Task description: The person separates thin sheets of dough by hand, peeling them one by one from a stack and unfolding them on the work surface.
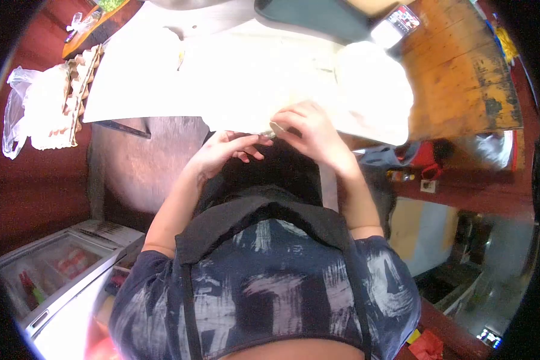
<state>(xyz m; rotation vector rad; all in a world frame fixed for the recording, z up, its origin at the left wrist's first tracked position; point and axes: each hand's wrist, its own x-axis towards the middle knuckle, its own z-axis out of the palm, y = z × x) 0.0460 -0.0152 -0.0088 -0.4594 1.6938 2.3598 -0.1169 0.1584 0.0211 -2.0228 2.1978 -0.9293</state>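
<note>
Both hands meet at the near edge of an overexposed white work surface [150, 90]. A small thin item [272, 133], too small to name, is between their fingertips. My left hand [231, 148] has its thumb and index finger at the item, with the other fingers curled below. My right hand [306, 129] reaches in from the right, its fingers bent and pressed together on the item's upper side. Glare hides what lies on the white surface beyond the hands.
Egg trays [81, 96] and a plastic bag [18, 111] stand at the left. A phone [396, 27] rests at the upper right on a wooden table [468, 78]. A glass-topped freezer [60, 264] is at the lower left. A dark tray [312, 18] lies at the top.
</note>
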